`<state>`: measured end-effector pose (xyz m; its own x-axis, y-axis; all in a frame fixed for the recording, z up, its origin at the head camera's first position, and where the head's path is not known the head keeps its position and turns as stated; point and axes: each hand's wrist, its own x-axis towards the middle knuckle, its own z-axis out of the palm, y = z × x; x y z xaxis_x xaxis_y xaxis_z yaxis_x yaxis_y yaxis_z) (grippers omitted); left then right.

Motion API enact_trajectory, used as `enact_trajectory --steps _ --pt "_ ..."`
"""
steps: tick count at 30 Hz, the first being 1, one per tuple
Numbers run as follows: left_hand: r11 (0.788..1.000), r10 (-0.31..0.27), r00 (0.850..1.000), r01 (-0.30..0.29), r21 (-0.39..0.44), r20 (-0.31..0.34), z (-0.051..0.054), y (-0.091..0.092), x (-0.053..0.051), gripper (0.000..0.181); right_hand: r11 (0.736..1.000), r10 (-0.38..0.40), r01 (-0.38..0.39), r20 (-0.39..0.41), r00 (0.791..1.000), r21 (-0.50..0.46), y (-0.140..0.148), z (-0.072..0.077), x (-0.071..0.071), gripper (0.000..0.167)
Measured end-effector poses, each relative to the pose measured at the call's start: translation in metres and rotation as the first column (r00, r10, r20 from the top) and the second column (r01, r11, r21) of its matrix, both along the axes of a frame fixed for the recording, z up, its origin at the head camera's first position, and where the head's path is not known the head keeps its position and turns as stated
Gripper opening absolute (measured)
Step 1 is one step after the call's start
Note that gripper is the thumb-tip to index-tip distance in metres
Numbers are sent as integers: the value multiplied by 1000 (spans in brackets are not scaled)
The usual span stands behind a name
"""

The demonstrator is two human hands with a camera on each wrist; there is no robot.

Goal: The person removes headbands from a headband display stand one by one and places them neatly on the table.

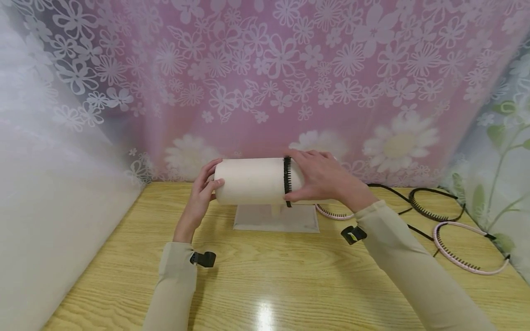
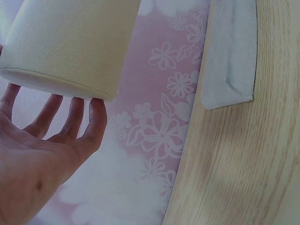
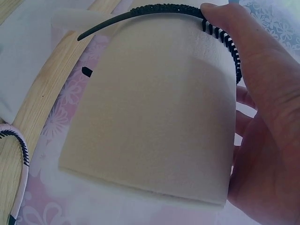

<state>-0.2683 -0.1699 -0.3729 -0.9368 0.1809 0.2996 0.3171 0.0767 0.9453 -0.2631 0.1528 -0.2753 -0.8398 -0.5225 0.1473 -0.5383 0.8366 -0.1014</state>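
Note:
A cream padded cylinder (image 1: 250,181) lies sideways on a short post over a flat pale base (image 1: 275,223). My left hand (image 1: 200,195) holds its left end, thumb on the front and fingers at the end. In the left wrist view the fingertips (image 2: 97,112) touch the cylinder's rim. Around the cylinder, right of its middle, sits a black toothed headband (image 1: 287,179). My right hand (image 1: 325,177) grips this headband, fingers over the top and thumb low on the front. The right wrist view shows the thumb (image 3: 218,13) against the headband and one free tip.
To the right on the wooden table (image 1: 265,266) lie a pink headband (image 1: 455,263), a black headband (image 1: 430,217) and thin black rods (image 1: 420,233). Another pink headband (image 1: 331,216) shows below my right hand. A flowered pink curtain (image 1: 265,128) hangs behind.

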Motion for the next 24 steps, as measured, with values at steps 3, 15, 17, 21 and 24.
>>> enact_trajectory --steps 3,15,17,21,24 --pt "1000 1 1000 -1 -3 -2 0 0 0 55 1000 -4 4 -2 1000 -9 2 0 1 110" --pt "1000 8 1000 -8 -5 -1 0 -1 -1 57 999 -42 42 4 999 -12 12 -2 1 104" --pt "1000 11 1000 -11 -10 -2 0 -1 -1 57 999 -40 40 -3 999 -18 14 -2 2 103" --pt "1000 11 1000 -11 -9 -2 1 0 0 56 999 -37 37 -16 999 -26 18 -2 3 102" --pt "1000 14 1000 -14 -12 0 1 0 1 56 999 -38 37 -22 999 -27 20 -2 3 101"
